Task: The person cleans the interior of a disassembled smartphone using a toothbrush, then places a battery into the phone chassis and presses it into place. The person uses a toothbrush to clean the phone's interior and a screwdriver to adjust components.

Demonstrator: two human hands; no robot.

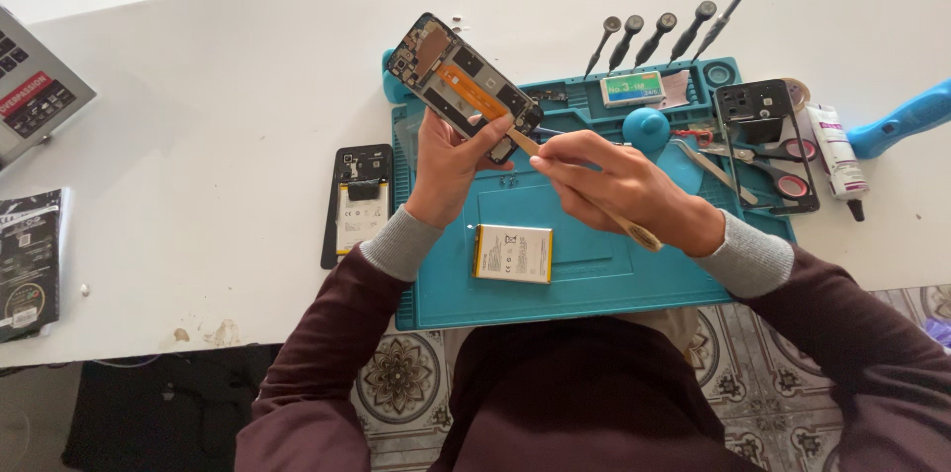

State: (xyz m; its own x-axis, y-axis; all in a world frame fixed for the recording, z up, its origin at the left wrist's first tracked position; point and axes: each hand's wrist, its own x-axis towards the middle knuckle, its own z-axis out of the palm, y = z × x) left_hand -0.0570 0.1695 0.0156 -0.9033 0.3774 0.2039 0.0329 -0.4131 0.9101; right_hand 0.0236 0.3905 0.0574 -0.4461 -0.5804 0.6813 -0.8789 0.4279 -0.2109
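My left hand (448, 167) holds an opened phone body (462, 86) tilted above the teal work mat (594, 279); its inside shows an orange flex strip and dark boards. My right hand (616, 185) grips a wooden-handled tool (634, 230) whose tip touches the phone's lower end by my left thumb. A flat silver battery (512, 253) lies on the mat below both hands.
Another open phone with a white battery (357, 203) lies left of the mat. Several screwdrivers (659, 34), a phone back frame (763, 130), scissors (783, 165), a glue tube (837, 157) and a blue handle (906, 118) sit at right. A laptop corner (35, 86) and a black packet (30, 259) lie far left.
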